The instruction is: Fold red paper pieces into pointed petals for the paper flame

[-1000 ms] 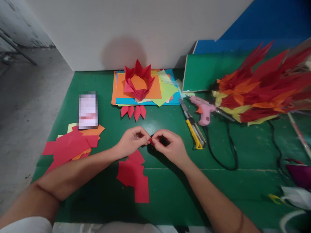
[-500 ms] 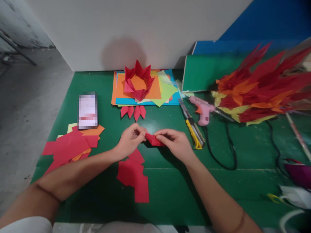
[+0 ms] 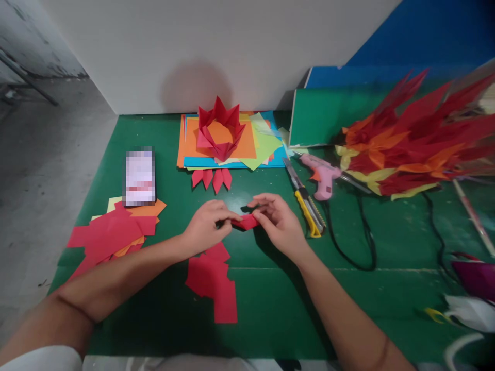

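My left hand (image 3: 207, 224) and my right hand (image 3: 276, 219) meet over the middle of the green table (image 3: 270, 309), both pinched on a small folded red paper piece (image 3: 245, 221) held just above the surface. Loose red paper squares (image 3: 212, 275) lie right below my hands. Several folded red petals (image 3: 212, 178) sit in a row just beyond them. Behind those a red paper crown-shaped flower (image 3: 218, 129) stands on a stack of coloured paper sheets (image 3: 232, 141).
A phone (image 3: 139, 175) and a pile of red and orange paper scraps (image 3: 112, 232) lie at left. A yellow utility knife (image 3: 305, 201), a pink glue gun (image 3: 323, 175) with black cord (image 3: 356, 242) and a big red-orange paper flower (image 3: 417, 134) are at right.
The red piece, pinched tiny between the fingertips a second ago, now shows as a longer folded strip. My right hand has shifted slightly farther away and turned.
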`<state>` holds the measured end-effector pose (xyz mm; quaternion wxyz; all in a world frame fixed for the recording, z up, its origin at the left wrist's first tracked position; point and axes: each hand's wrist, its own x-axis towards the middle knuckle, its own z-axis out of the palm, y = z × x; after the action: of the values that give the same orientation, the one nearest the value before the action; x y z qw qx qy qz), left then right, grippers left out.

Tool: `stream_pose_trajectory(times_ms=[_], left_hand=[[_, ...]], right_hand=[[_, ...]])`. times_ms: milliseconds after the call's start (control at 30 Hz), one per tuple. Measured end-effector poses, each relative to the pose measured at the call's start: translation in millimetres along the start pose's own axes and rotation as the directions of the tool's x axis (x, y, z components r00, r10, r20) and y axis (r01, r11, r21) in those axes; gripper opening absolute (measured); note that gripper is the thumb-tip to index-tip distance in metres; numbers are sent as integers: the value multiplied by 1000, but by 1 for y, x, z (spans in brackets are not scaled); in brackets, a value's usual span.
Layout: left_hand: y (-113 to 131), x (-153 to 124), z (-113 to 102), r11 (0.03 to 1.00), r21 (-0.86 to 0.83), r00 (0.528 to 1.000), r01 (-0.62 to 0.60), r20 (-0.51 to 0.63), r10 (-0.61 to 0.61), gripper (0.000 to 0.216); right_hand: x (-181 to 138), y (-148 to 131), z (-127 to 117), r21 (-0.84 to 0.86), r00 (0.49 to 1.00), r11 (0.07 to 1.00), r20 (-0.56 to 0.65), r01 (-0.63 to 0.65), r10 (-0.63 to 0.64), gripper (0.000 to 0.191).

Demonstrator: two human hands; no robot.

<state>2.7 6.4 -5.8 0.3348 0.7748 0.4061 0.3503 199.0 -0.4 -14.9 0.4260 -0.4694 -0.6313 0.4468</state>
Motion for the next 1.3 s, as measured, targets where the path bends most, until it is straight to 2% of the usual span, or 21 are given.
stream_pose_trajectory(times_ms=[100, 167, 200, 300, 400, 533, 700, 833, 1033, 1200, 1300], left_hand=[[-3, -2, 2, 990, 87, 993, -109, 51, 105, 25], [-6, -3, 3, 984, 113, 988, -139, 75, 131, 23], [-6, -3, 3, 981, 123, 986, -153, 85, 143, 22], [-8, -4, 3, 969, 167, 981, -179, 104, 164, 21], [-9, -4, 2, 961, 213, 981, -176, 116, 154, 20], [-10, -3, 1, 969, 188, 981, -158, 144, 132, 18], [-9, -3, 0, 949, 236, 969, -209, 185, 167, 18], [-6, -3, -1, 956, 241, 973, -169, 198, 122, 16], [-6, -4, -2, 919, 323, 958, -225, 246, 148, 25], [-6, -3, 0, 900, 353, 950, -255, 265, 165, 25], [-5, -1, -1, 919, 328, 957, -221, 255, 139, 22]], right_hand=[[1, -2, -2, -198, 994, 975, -35, 97, -105, 21], [2, -7, -6, -385, 972, 902, -46, 197, -232, 13], [2, -9, -8, -439, 957, 861, -13, 255, -290, 10], [3, -13, -14, -448, 903, 784, 231, 429, -362, 8], [3, -11, -14, -414, 845, 757, 413, 505, -339, 11], [3, -8, -12, -422, 842, 762, 452, 492, -293, 15], [2, -8, -12, -476, 864, 738, 409, 478, -295, 15], [1, -8, -12, -488, 867, 734, 410, 472, -285, 15], [2, -9, -7, -501, 867, 727, 416, 470, -274, 17], [2, -9, -2, -519, 914, 764, 334, 383, -231, 13], [2, -11, -1, -511, 941, 805, 295, 301, -165, 12]])
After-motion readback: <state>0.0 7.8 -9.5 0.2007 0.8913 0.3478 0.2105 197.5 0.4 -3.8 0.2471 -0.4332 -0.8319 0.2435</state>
